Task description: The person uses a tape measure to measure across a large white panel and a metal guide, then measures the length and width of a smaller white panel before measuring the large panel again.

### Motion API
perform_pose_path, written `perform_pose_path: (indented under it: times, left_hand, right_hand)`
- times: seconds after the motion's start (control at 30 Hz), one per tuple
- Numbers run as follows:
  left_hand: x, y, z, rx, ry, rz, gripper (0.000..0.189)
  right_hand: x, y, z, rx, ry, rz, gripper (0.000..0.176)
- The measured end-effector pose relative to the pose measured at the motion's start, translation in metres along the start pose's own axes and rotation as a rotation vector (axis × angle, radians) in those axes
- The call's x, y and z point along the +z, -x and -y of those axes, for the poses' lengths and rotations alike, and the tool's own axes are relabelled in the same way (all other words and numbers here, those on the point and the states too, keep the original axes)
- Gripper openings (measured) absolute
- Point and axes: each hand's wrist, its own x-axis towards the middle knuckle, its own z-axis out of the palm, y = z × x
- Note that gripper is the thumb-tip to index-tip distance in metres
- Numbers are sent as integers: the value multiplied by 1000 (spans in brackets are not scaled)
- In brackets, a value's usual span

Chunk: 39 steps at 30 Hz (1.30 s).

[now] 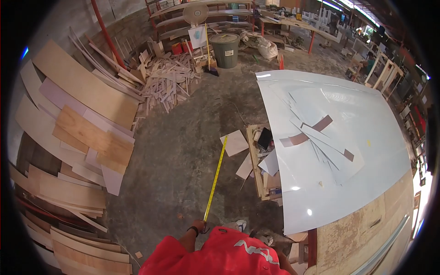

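My left hand [200, 225], with a dark band at the wrist, is closed around a tape measure at the bottom centre. The yellow blade of the tape measure [214, 180] runs out away from me over the concrete floor. Its far end reaches the edge of a pale square board [235, 142]. Most of the tape's case is hidden by my fingers. Part of my right forearm shows beside my red shirt [220, 254]; the fingers on that side cannot be made out.
To my right, a large white sheet [385, 151] with offcuts on it covers a worktable. A wooden crate [253, 160] of scraps sits beside it. Stacked plywood panels [87, 87] lean on the left. Farther off are a scrap pile [167, 80], a grey bin [225, 52] and a fan [195, 13].
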Motion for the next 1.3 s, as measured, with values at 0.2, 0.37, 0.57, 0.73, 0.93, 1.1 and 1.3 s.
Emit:
perform_pose_path:
  times: [0.2, 0.37, 0.57, 0.73, 0.93, 1.1, 1.3]
  left_hand:
    - [7, 0, -1, -93, 232, 50, 21]
    - [13, 5, -1, -18, -60, 85, 16]
    - [14, 11, 2, -76, -63, 61, 14]
    - [5, 9, 0, -181, 135, 102, 15]
    - [-6, 0, -10, -648, 1236, 15, 15]
    - [-39, -30, 17, -204, 604, -601, 15]
    - [-214, -39, -37, -80, 736, -626, 21]
  right_hand:
    - [-26, 6, 21, 100, -101, 40, 54]
    - [-35, 10, 28, 125, -127, 41, 52]
    - [-41, 9, 34, 124, -142, 39, 51]
    - [-44, 9, 38, 103, -155, 42, 50]
    - [-66, 22, 64, -50, -290, -4, 48]
    - [-117, 50, 122, -58, -301, -5, 53]
    - [-112, 82, 147, 524, -488, -118, 54]
